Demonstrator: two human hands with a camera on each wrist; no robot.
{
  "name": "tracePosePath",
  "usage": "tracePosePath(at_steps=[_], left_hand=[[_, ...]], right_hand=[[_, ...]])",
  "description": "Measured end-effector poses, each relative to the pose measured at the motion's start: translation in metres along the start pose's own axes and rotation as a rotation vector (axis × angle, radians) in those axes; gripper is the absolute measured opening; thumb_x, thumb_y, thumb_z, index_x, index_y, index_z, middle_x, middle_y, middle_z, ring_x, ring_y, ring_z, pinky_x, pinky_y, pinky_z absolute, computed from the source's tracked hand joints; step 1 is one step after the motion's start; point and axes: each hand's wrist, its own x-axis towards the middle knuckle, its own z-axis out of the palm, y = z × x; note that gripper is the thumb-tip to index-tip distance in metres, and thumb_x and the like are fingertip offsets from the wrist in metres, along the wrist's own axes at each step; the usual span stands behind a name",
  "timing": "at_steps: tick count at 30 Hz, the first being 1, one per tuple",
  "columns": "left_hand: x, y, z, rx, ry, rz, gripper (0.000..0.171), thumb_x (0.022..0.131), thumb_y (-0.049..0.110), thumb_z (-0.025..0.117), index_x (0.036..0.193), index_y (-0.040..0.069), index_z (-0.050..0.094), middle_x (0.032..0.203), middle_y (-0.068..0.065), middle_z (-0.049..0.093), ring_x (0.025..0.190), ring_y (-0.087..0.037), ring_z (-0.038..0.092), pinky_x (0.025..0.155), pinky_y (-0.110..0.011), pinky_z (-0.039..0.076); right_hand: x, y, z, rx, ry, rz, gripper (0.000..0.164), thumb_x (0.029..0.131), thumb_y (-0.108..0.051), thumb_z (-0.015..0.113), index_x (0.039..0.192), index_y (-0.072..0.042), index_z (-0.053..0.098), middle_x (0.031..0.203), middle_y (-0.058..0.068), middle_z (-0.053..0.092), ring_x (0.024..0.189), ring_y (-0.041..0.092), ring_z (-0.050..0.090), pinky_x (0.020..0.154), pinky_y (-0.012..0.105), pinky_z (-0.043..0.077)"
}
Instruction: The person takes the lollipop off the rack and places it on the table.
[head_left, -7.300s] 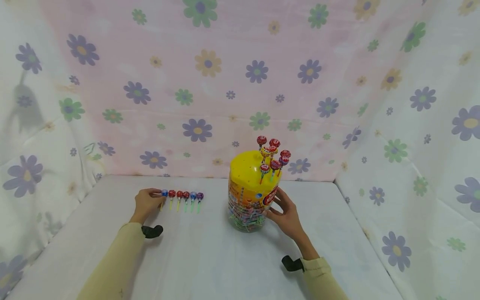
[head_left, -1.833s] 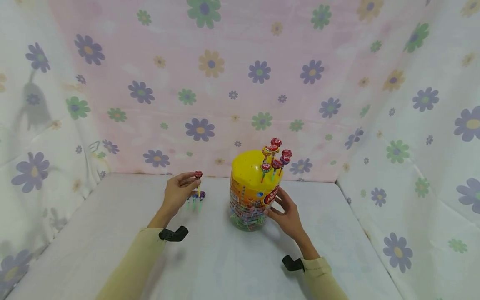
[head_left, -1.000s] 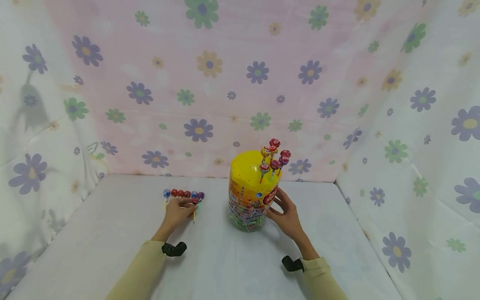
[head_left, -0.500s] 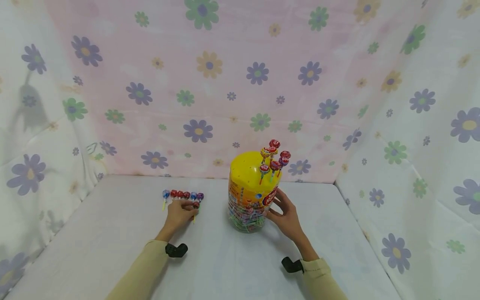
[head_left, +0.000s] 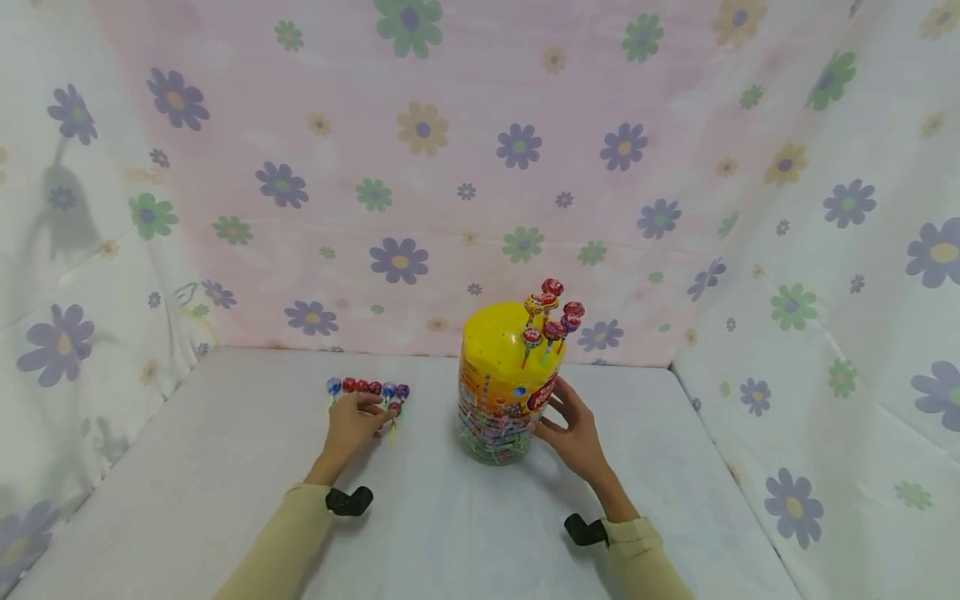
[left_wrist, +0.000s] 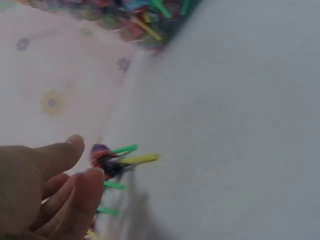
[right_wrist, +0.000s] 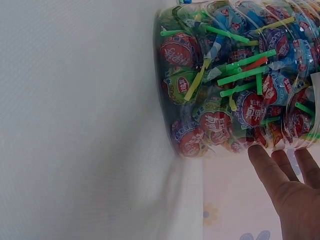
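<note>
My left hand (head_left: 352, 427) is low over the table beside a red-wrapped lollipop (head_left: 394, 407) with a yellow stick. In the left wrist view, thumb and forefinger stand apart, and this lollipop (left_wrist: 140, 159) lies just beyond the fingertips. Behind it runs a row of several lollipops (head_left: 362, 387) with red, blue and purple heads; the hand covers some sticks. My right hand (head_left: 572, 427) rests against the right side of a clear jar (head_left: 495, 417), its fingers extended and the tips touching the wall (right_wrist: 220, 107). Several lollipops (head_left: 553, 330) stand upright in the jar's yellow lid (head_left: 495, 333).
Packed lollipops with green and yellow sticks fill the jar. A white-covered table (head_left: 450, 525) lies under everything. Floral cloth (head_left: 450, 150) hangs behind and at both sides. Each wrist wears a black camera mount (head_left: 349, 502).
A red lollipop left the lid's back. My left hand held it upright above the row, then lowered it in front of the row and parted its fingers. The right hand stayed at the jar.
</note>
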Motion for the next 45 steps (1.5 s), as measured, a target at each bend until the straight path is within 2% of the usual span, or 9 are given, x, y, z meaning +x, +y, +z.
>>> tracePosePath(at_steps=[5,10,13,17,22,27,32,35,45], left_hand=[[0.002,0.007,-0.021,-0.091,-0.066,0.11,0.034,0.093,0.006,0.073,0.121,-0.012,0.065,0.102,-0.025,0.071,0.081,-0.035,0.075,0.064,-0.026,0.062],[0.004,0.026,-0.046,-0.221,-0.082,0.19,0.037,0.097,0.008,0.068,0.128,-0.012,0.06,0.108,-0.028,0.069,0.082,-0.013,0.075,0.073,-0.023,0.062],[0.006,0.037,-0.061,-0.294,-0.041,0.212,0.04,0.1,0.011,0.066,0.131,-0.011,0.059,0.107,-0.017,0.07,0.084,-0.003,0.073,0.077,-0.021,0.061],[0.008,0.052,-0.077,-0.367,0.015,0.234,0.041,0.101,0.015,0.065,0.133,-0.009,0.058,0.103,0.005,0.071,0.087,-0.004,0.073,0.08,-0.02,0.06],[0.01,0.081,-0.084,-0.501,-0.021,0.289,0.04,0.101,0.013,0.064,0.135,-0.006,0.057,0.108,0.007,0.072,0.096,-0.009,0.073,0.085,-0.023,0.059],[0.012,0.124,-0.065,-0.54,-0.123,0.366,0.042,0.1,0.009,0.065,0.138,-0.006,0.055,0.12,-0.008,0.069,0.105,-0.008,0.071,0.091,-0.026,0.058],[0.012,0.169,-0.03,-0.451,-0.224,0.414,0.042,0.098,0.008,0.068,0.138,-0.002,0.058,0.131,-0.02,0.065,0.116,-0.016,0.068,0.097,-0.025,0.055],[0.01,0.192,-0.01,-0.404,-0.265,0.45,0.038,0.099,0.008,0.066,0.136,0.001,0.061,0.132,-0.019,0.066,0.121,-0.024,0.066,0.101,-0.026,0.053],[0.01,0.233,0.03,-0.392,-0.365,0.506,0.037,0.102,0.008,0.06,0.138,-0.001,0.059,0.136,-0.017,0.064,0.128,-0.029,0.061,0.108,-0.037,0.05]], right_hand=[[-0.001,0.003,-0.001,0.005,-0.002,0.006,0.083,0.089,-0.002,0.077,0.158,-0.022,0.036,0.158,0.012,0.042,0.142,0.043,0.043,0.104,0.053,0.05],[-0.001,0.004,-0.001,0.003,0.003,0.004,0.083,0.089,-0.001,0.077,0.158,-0.021,0.035,0.158,0.012,0.042,0.142,0.044,0.044,0.104,0.054,0.05],[0.0,0.004,-0.001,0.002,0.004,0.002,0.083,0.089,-0.001,0.077,0.158,-0.021,0.036,0.158,0.012,0.042,0.142,0.043,0.044,0.104,0.054,0.05],[0.0,0.004,0.0,-0.002,0.003,0.005,0.083,0.089,-0.001,0.077,0.158,-0.021,0.036,0.158,0.012,0.042,0.142,0.043,0.045,0.104,0.054,0.05],[-0.001,0.002,0.0,0.002,0.004,0.006,0.083,0.089,-0.001,0.077,0.158,-0.022,0.036,0.158,0.012,0.042,0.142,0.044,0.044,0.103,0.054,0.05],[0.0,0.003,-0.001,0.007,-0.001,0.003,0.083,0.089,-0.001,0.077,0.158,-0.021,0.036,0.158,0.012,0.042,0.142,0.044,0.044,0.103,0.053,0.05],[-0.001,0.004,-0.003,0.009,0.002,0.006,0.083,0.089,0.0,0.077,0.158,-0.021,0.036,0.159,0.012,0.041,0.142,0.043,0.043,0.103,0.049,0.051],[0.0,0.004,-0.003,0.012,0.002,0.008,0.083,0.089,-0.001,0.077,0.158,-0.021,0.036,0.159,0.011,0.041,0.142,0.042,0.044,0.103,0.049,0.051],[0.001,0.003,-0.001,0.016,-0.006,0.004,0.083,0.089,-0.001,0.077,0.158,-0.021,0.035,0.159,0.011,0.041,0.142,0.042,0.044,0.104,0.052,0.05]])
